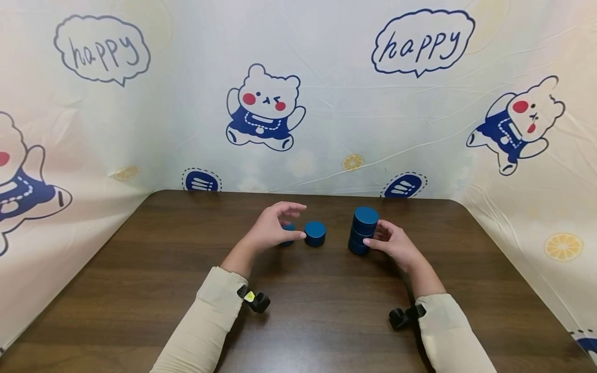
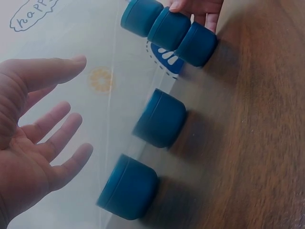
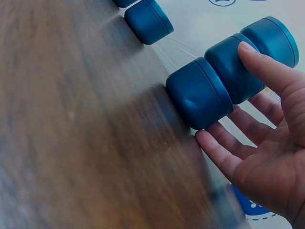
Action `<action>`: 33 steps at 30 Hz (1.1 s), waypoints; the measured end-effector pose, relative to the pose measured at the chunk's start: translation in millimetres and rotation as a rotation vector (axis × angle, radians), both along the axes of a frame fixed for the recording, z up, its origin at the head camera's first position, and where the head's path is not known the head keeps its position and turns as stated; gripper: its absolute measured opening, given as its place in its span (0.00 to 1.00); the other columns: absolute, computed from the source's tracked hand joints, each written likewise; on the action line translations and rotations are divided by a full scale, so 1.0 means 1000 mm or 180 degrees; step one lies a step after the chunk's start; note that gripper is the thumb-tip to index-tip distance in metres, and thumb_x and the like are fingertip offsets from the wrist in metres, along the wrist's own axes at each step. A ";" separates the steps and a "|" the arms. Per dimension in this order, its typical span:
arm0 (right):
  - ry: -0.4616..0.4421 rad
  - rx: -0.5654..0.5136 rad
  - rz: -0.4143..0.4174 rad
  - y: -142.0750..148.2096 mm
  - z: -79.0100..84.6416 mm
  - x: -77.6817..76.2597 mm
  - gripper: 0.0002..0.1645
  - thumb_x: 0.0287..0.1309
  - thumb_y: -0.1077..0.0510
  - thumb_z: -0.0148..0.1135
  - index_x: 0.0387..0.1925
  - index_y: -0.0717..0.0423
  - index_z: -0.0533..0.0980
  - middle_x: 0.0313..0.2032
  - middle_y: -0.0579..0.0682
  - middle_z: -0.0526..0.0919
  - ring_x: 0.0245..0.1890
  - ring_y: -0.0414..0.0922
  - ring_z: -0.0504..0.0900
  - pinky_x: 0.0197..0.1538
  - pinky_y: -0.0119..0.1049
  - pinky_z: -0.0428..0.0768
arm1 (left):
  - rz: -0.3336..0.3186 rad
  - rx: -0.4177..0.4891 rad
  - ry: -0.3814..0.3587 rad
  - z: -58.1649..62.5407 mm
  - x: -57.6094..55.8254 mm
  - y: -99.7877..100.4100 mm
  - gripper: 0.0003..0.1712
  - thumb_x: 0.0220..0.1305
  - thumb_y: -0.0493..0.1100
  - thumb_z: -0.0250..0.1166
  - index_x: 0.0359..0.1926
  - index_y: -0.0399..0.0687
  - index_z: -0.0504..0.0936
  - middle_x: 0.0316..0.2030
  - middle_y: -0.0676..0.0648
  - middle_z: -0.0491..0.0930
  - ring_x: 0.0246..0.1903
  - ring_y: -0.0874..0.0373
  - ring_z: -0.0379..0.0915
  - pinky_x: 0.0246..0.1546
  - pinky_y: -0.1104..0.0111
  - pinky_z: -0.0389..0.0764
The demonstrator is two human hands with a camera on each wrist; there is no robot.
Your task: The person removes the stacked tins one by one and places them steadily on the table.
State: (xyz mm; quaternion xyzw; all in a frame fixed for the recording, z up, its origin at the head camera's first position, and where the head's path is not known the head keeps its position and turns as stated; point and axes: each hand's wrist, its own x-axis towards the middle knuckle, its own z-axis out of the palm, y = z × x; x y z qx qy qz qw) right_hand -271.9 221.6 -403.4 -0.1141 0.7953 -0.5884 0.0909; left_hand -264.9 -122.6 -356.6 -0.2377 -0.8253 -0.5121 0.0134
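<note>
Three small round blue lidded tins point(image 1: 365, 228) stand in an upright stack on the table. My right hand point(image 1: 396, 246) holds this stack from its right side. In the right wrist view the thumb lies on the middle tin point(image 3: 231, 67), with the other fingers behind and a fingertip at the base of the lowest tin point(image 3: 195, 95). My left hand point(image 1: 268, 228) hovers with fingers spread and nothing in its grasp. Just beyond its thumb tip is a single blue tin point(image 1: 315, 234); another blue tin point(image 1: 290, 227) is partly hidden behind that hand. The left wrist view shows both single tins standing apart.
The brown wooden table point(image 1: 308, 316) has its far edge a short way behind the tins. A pale printed curtain point(image 1: 336, 114) with bears and "happy" bubbles hangs behind and at both sides. Black wrist cameras point(image 1: 258, 301) sit at both sleeve cuffs.
</note>
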 end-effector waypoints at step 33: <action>0.0040 0.0041 -0.0028 0.003 -0.003 -0.003 0.38 0.59 0.54 0.69 0.65 0.62 0.65 0.61 0.63 0.72 0.60 0.59 0.72 0.64 0.54 0.69 | -0.0201 0.0022 0.0086 -0.009 0.009 0.043 0.28 0.52 0.42 0.77 0.56 0.50 0.80 0.53 0.48 0.77 0.52 0.53 0.75 0.52 0.57 0.79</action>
